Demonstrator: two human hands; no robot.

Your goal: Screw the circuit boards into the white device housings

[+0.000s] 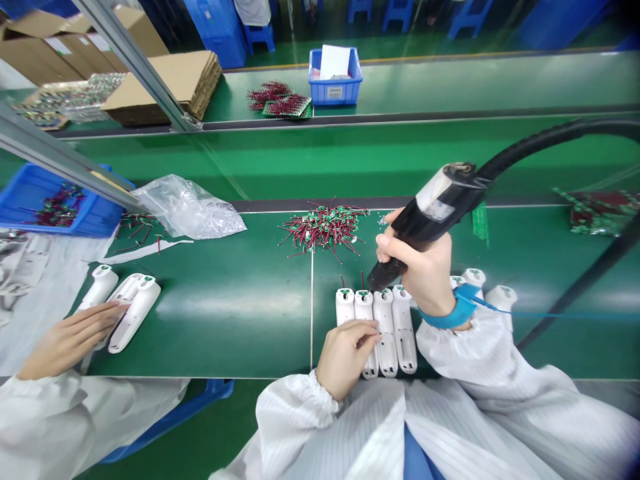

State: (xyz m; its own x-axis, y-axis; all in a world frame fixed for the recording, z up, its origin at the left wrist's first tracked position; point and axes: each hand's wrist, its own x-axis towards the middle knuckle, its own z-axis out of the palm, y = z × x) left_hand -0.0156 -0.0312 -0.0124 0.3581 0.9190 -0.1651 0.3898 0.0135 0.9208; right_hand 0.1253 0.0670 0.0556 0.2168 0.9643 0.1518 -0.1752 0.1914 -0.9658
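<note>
Now, taking 12 o'clock as straight ahead of you, survey the bench first. A heap of small green circuit boards (pixel 325 227) with red and black leads lies at 12 o'clock on the green bench mat (pixel 225 313). A clear plastic bag (pixel 190 210) sits at 11 o'clock, and a blue bin (pixel 55 200) holding wired boards sits at 10 o'clock, partly crossed by a metal frame rail (pixel 60 150). At 9 o'clock, a co-worker's hand (pixel 70 340) rests on a separate white housing (pixel 135 313); keep that hand distinct from your own. More white housings (pixel 500 300) stand at 3 o'clock, just beside your right wrist, which wears a blue wrist strap (pixel 453 313). A black cable (pixel 550 133) arcs overhead from 2 o'clock into the electric screwdriver (pixel 430 223). Your right hand (pixel 417 267) is closed firmly around that screwdriver, its tip pointing down just above the row of four white plastic housings (pixel 385 330) directly before you; whether the tip touches them cannot be determined. Your left hand (pixel 345 357) is not clamped: its fingers lie extended across the housings, steadying them against the mat.
</note>
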